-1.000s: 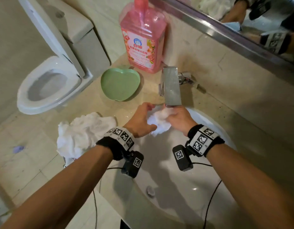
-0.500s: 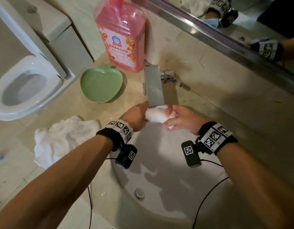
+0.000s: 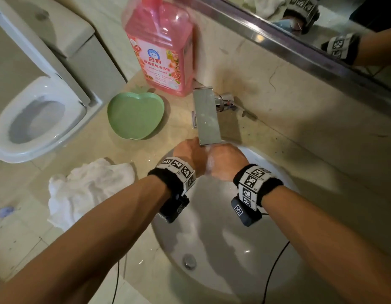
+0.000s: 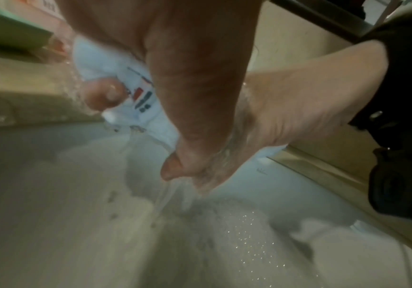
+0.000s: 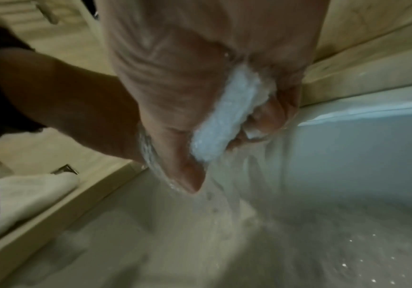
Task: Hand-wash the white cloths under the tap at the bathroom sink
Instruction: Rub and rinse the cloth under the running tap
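Both hands are pressed together under the flat steel tap (image 3: pixel 207 116), over the back of the white sink (image 3: pixel 284 183). My left hand (image 3: pixel 188 153) and right hand (image 3: pixel 226 160) squeeze one small white cloth between them. In the head view the hands hide it. The left wrist view shows this wet white cloth (image 4: pixel 116 68), with a printed label, gripped in curled fingers while water runs off it. From the right wrist, the same cloth (image 5: pixel 227 115) bulges out of my right fist. A second crumpled white cloth (image 3: pixel 87 189) lies on the counter left of the sink.
A green apple-shaped dish (image 3: pixel 135 116) and a large pink detergent bottle (image 3: pixel 161 47) stand on the beige counter behind the sink. A toilet (image 3: pixel 36 119) sits to the left. A mirror edge (image 3: pixel 300 51) runs above the backsplash. The drain (image 3: pixel 189 261) lies near the front.
The hands have closed tightly together around the cloth, so it no longer shows from the head view. Both wrists moved slightly nearer to each other under the tap.
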A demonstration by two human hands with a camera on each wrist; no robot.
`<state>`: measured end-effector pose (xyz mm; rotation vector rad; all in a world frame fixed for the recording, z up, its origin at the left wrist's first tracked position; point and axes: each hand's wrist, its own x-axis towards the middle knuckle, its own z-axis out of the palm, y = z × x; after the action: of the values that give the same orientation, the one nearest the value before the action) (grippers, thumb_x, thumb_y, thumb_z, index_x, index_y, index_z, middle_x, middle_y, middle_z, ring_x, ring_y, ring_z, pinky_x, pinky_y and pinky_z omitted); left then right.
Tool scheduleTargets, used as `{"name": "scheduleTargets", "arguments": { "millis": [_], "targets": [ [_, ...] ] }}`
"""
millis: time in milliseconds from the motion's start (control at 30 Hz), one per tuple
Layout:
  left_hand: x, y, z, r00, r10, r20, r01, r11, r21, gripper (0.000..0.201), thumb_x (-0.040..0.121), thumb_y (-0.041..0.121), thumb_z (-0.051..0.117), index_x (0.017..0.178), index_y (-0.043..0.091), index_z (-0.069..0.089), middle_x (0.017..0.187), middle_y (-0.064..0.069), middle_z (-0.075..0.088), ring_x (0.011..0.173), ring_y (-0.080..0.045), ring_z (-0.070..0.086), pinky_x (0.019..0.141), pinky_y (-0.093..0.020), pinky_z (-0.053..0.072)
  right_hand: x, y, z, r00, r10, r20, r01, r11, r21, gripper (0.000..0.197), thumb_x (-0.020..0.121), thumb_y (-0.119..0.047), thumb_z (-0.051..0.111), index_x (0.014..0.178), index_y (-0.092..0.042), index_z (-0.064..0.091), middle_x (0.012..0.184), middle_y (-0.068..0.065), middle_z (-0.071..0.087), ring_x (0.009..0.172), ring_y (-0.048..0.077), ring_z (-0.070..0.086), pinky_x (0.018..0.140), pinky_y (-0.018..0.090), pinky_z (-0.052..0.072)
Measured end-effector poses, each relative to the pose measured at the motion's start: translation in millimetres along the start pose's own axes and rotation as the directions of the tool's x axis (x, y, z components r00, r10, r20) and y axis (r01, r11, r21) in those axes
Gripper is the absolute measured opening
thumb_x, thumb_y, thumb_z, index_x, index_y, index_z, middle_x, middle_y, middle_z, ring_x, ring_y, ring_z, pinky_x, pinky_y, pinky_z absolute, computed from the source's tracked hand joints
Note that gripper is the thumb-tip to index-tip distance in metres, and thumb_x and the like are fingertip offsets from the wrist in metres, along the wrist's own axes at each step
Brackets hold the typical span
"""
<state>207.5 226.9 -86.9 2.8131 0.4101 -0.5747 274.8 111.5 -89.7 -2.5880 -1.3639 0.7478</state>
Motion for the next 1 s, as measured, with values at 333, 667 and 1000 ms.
{"name": "scheduleTargets", "arguments": {
  "millis": [333, 667, 1000],
  "targets": [
    [3, 4, 6, 0.994, 0.107, 0.028, -0.108, 0.993, 0.04, 0.033, 0.094, 0.031, 0.041, 0.122, 0.021, 0.056, 0.117, -0.004, 0.065, 0.1, -0.025, 0.062, 0.083, -0.033, 0.047, 1, 6, -1, 1.0, 0.007, 0.001, -0.007, 0.996, -0.087, 0.01, 0.082, -0.023, 0.07, 0.09, -0.024, 0.065, 0.086, 0.001, 0.069, 0.077, 0.02, 0.064, 0.068, 0.028, 0.05],
    [-18, -26, -3, 0.99, -0.035, 0.136, 0.111, 0.787, -0.607, 0.065, 0.079, 0.039, 0.074, 0.134, 0.016, 0.049, 0.128, -0.007, 0.06, 0.116, -0.025, 0.058, 0.089, -0.026, 0.043, -5, 5, -19, 0.978, -0.193, 0.077, 0.179, 0.971, 0.159, 0.041, 0.085, -0.024, 0.064, 0.125, -0.031, 0.061, 0.127, 0.001, 0.064, 0.117, 0.023, 0.059, 0.095, 0.032, 0.048],
    [-44, -36, 10, 0.997, -0.077, -0.023, 0.037, 0.694, -0.719, 0.032, 0.087, 0.029, 0.069, 0.117, 0.021, 0.061, 0.115, -0.001, 0.065, 0.107, -0.022, 0.06, 0.088, -0.029, 0.045, -16, 0, -9, 0.995, 0.061, -0.079, -0.025, 0.921, 0.389, 0.057, 0.07, -0.026, 0.086, 0.118, -0.006, 0.063, 0.119, 0.007, 0.066, 0.107, 0.024, 0.063, 0.085, 0.029, 0.049]
  ]
}}
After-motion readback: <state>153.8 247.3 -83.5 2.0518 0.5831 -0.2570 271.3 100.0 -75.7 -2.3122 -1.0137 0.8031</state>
